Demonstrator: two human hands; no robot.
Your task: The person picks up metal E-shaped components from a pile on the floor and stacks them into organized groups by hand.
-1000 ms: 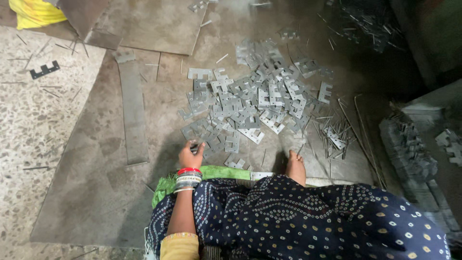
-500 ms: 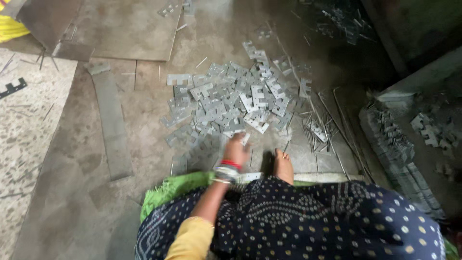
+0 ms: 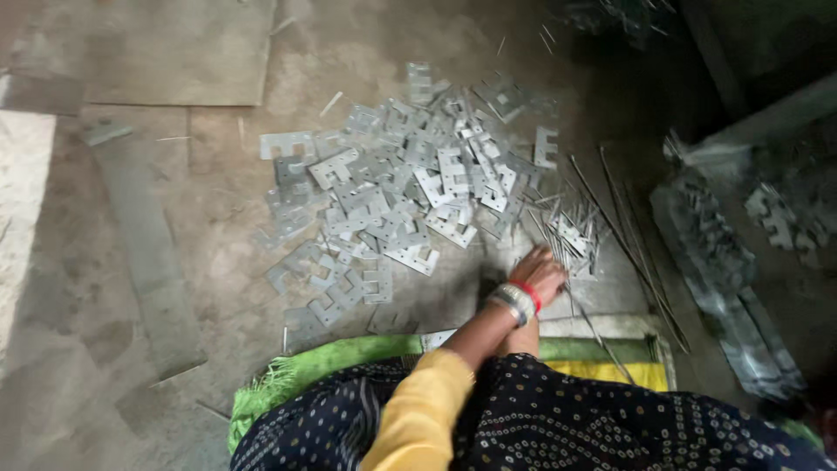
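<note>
Down on the floor [image 3: 131,366], left hand [image 3: 540,272] reaches across into the thin metal pins [image 3: 571,235] beside the bracket pile [image 3: 410,192], grip unclear; right hand's hidden.

Just the one view here, a head-worn cam looking pretty much straight down at the concrete floor [image 3: 131,349] from seated height. The wearer's own lap in dark dotted fabric [image 3: 567,419] fills the bottom edge, so the lens sits right above the knees and faces forward and down. The pile of flat metal plates [image 3: 410,192] lands center frame, fairly near. The stacked metal pieces [image 3: 715,262] run down the right edge, dim and blurry. No second view to overlap with.
</note>
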